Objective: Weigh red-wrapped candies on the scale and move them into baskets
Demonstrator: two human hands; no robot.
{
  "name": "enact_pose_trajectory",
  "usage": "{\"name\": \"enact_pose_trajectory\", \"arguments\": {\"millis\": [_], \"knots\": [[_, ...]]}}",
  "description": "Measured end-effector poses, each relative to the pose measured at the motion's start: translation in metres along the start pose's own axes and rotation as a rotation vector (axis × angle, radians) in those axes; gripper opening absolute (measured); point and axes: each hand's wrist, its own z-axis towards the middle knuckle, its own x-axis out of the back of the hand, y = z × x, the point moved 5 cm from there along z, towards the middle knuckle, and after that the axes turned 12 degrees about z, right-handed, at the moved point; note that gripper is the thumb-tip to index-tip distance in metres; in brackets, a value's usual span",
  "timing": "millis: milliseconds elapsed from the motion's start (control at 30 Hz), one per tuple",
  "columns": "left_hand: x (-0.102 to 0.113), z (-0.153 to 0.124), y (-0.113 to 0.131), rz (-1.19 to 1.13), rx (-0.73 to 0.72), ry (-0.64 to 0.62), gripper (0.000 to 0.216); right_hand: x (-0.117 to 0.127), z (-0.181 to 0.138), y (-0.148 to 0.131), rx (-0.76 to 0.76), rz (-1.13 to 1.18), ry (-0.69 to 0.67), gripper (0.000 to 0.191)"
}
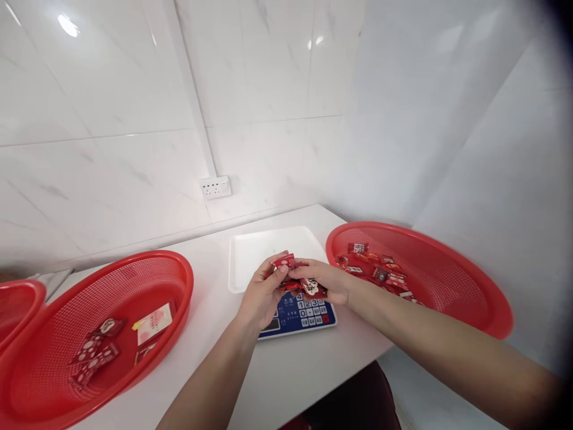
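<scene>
Both hands meet over a white scale (250, 263) with a blue keypad (308, 313) at the table's middle. My left hand (262, 292) pinches a small red candy packet (283, 261) between thumb and fingers. My right hand (324, 280) is cupped and closed around a bunch of red candy packets (311, 288). The hands touch each other above the keypad.
A red mesh basket (465, 280) with several red packets stands to the right. Another red basket (147, 280) at the left holds red packets and a pale sachet (154, 323). A third red basket's edge (18, 304) shows far left. A wall socket (215, 187) sits behind.
</scene>
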Motion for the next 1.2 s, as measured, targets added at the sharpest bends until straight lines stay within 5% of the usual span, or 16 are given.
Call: {"name": "enact_pose_trajectory", "arguments": {"millis": [300, 567, 667, 833, 933, 1200], "knots": [[0.044, 0.001, 0.004, -0.343, 0.095, 0.367, 0.015, -0.008, 0.016, -0.002, 0.192, 0.095, 0.131, 0.033], [0.060, 0.003, 0.014, -0.366, 0.032, 0.504, 0.019, -0.018, 0.018, -0.003, 0.456, 0.161, 0.283, 0.029], [0.090, -0.032, 0.012, -0.255, 0.073, 0.477, 0.013, 0.006, -0.011, 0.016, 0.398, 0.006, 0.190, 0.031], [0.124, -0.114, -0.032, 0.440, 0.453, 0.113, 0.024, 0.056, -0.059, 0.102, -0.150, -0.232, 0.064, 0.040], [0.127, -0.137, -0.045, 0.524, 0.535, 0.061, 0.028, 0.058, -0.059, 0.125, -0.157, -0.127, 0.045, 0.045], [0.094, -0.122, -0.057, 0.313, 0.454, 0.127, 0.023, 0.030, -0.048, 0.119, -0.035, -0.050, -0.031, 0.045]]}}
